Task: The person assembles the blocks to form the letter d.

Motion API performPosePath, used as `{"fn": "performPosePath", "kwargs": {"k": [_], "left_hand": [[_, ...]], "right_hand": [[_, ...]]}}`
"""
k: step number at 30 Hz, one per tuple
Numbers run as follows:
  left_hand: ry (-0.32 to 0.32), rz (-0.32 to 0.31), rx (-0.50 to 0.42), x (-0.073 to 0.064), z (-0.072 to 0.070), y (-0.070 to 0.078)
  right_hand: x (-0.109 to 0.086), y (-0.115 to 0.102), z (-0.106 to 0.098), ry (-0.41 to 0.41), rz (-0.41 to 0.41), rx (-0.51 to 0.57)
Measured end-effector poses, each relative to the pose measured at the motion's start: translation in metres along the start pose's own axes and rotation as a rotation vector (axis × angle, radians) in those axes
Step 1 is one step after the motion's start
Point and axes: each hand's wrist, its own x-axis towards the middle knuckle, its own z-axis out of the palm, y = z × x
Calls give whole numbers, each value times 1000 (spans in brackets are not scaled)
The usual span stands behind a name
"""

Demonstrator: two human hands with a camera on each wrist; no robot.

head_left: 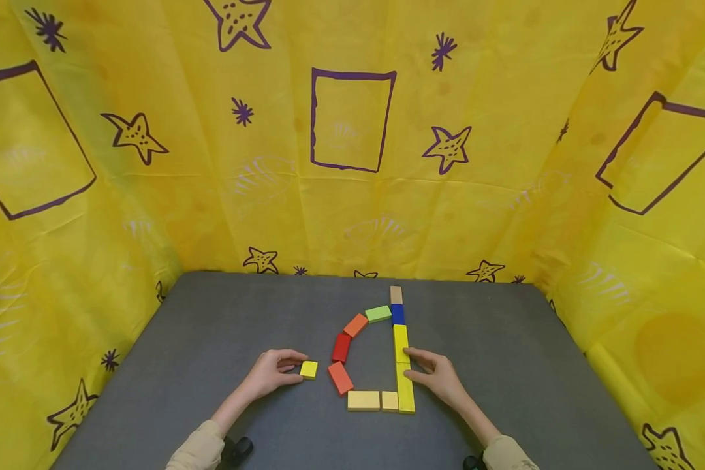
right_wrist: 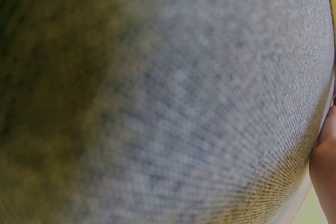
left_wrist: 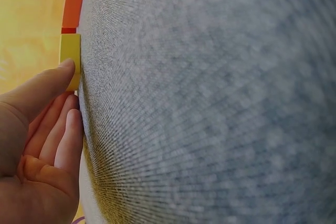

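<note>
My left hand (head_left: 273, 373) pinches a small yellow block (head_left: 309, 370) by its left end, a little left of a shape laid out in coloured blocks. In the left wrist view the thumb lies on that block and the fingers are behind it. My right hand (head_left: 440, 376) touches the right side of the column with its fingertips, where an upper yellow block (head_left: 401, 343) meets a lower yellow block (head_left: 405, 391). Above these in the column are a blue block (head_left: 398, 314) and a tan block (head_left: 396, 295). The right wrist view shows only the hand's edge.
Curving left from the column are a green block (head_left: 378, 314), orange block (head_left: 356, 325), red block (head_left: 341, 348) and coral block (head_left: 340, 378). Along the bottom lie a long cream block (head_left: 363, 401) and a short one (head_left: 390, 401). Yellow patterned cloth (head_left: 352, 215) encloses the grey table (head_left: 241, 313).
</note>
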Motion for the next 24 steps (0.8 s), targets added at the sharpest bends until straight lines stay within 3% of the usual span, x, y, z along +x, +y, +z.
{"fn": "performPosePath", "kwargs": {"k": [9, 16, 21, 24], "left_hand": [[-15, -25, 5, 1, 0, 3], [41, -8, 53, 0, 2, 7], [119, -13, -25, -3, 9, 24], [111, 3, -79, -5, 19, 42]], "right_hand": [[-1, -2, 0, -10, -12, 20], [0, 0, 1, 4, -6, 7], [0, -1, 1, -8, -7, 8], [0, -2, 0, -17, 3, 39]]}}
